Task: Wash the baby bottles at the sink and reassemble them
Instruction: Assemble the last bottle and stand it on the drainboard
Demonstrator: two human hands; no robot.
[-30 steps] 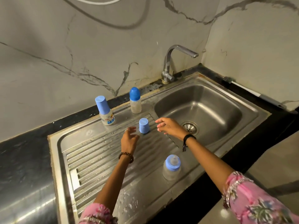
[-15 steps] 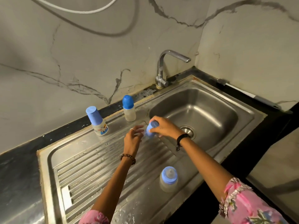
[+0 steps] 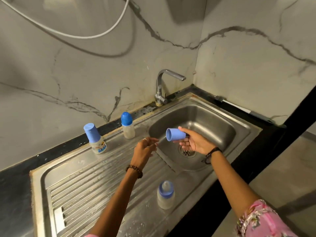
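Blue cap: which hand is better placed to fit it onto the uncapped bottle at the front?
Right, probably. The right hand already holds the blue cap over the basin; the left hand is empty, and could steady the uncapped bottle.

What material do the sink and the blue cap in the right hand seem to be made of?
The sink looks like brushed stainless steel: grey, with soft reflections and pressed drainboard ridges. The blue cap, held by the right hand, looks like matte opaque plastic: even colour, thin rim, no shine.
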